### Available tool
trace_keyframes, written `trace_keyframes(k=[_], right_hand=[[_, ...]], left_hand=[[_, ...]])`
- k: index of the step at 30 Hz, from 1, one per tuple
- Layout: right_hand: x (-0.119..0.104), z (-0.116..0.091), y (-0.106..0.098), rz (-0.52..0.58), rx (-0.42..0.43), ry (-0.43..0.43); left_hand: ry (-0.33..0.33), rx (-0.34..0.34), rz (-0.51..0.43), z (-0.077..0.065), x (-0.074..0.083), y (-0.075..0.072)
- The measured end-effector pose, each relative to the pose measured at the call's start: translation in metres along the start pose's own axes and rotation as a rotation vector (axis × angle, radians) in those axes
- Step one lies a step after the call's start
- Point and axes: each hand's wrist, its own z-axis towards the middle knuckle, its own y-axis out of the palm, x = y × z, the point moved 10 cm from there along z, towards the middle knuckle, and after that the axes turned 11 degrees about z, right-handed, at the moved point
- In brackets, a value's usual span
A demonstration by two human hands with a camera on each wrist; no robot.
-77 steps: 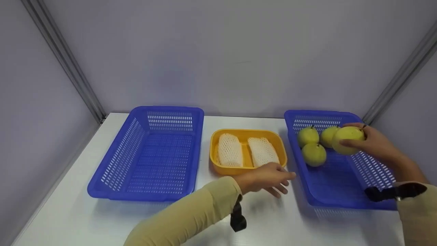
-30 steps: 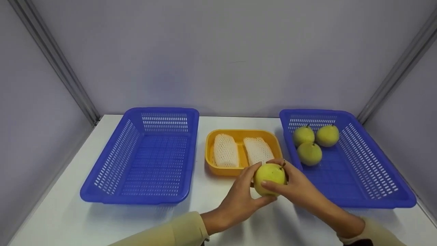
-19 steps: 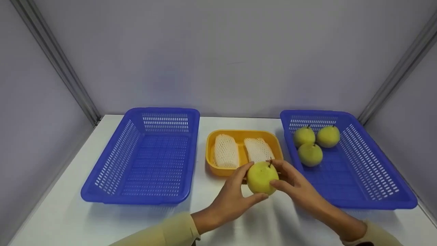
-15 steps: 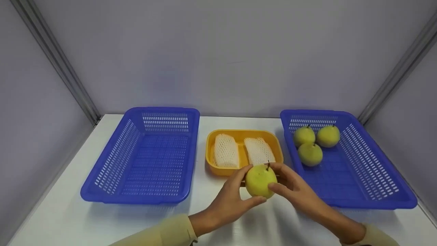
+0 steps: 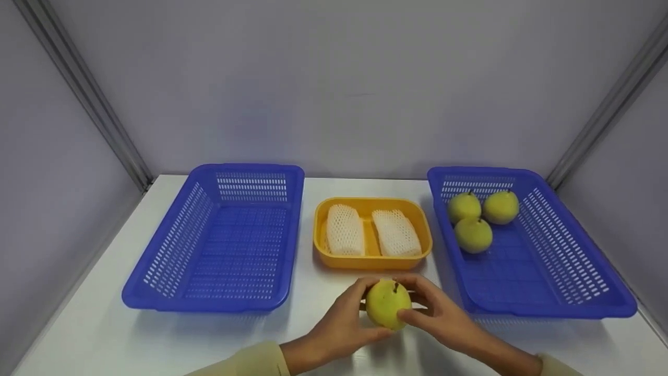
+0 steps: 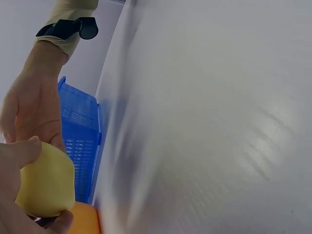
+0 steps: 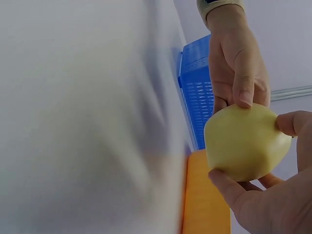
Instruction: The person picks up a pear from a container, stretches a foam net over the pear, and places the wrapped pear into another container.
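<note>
Between both hands, above the white table in front of the yellow tub, is a yellow-green pear (image 5: 387,305) with its dark stem up. My left hand (image 5: 342,321) grips its left side, thumb low on the near face and fingers behind. From the right, my right hand (image 5: 441,316) holds it with the thumb on the near face and the fingers at the back. The left wrist view shows the pear (image 6: 48,181) clasped from both sides; in the right wrist view the pear (image 7: 246,141) has fingertips pressed against it all round.
The yellow tub (image 5: 373,262) holds two white foam net sleeves (image 5: 345,231). At the right, a blue basket (image 5: 522,282) contains three pears (image 5: 473,235) towards its back left. Another blue basket (image 5: 235,250), with perforated sides, stands at the left. Grey walls enclose the table (image 5: 94,313).
My right hand lifted the pear from the right basket and brought it to the middle, where my left hand took hold too. Both hands then drew it nearer and slightly left, its stem turning.
</note>
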Motion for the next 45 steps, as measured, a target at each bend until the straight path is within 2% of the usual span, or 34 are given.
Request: trace_keyframes(k=[8,16,25,32,41,45], right_hand=[[0.023,0.001,0.007,0.021,-0.031,0.014],[0.036,0.005,0.008,0.036,-0.029,0.046],[0.041,0.01,0.006,0.039,-0.014,0.051],[0.043,0.016,-0.001,0.001,0.006,0.056],[0.045,0.018,-0.003,0.008,-0.016,0.023],[0.041,0.019,-0.006,-0.028,-0.008,-0.012]], left_hand=[[-0.09,-0.066,0.025,-0.005,-0.018,0.009],[-0.124,-0.081,0.096,-0.005,-0.028,0.011],[-0.123,-0.064,0.156,-0.003,-0.031,0.009],[-0.123,-0.047,0.161,0.004,-0.036,0.008],[-0.13,-0.054,0.163,0.006,-0.037,0.007],[-0.104,-0.053,0.162,0.006,-0.036,0.006]])
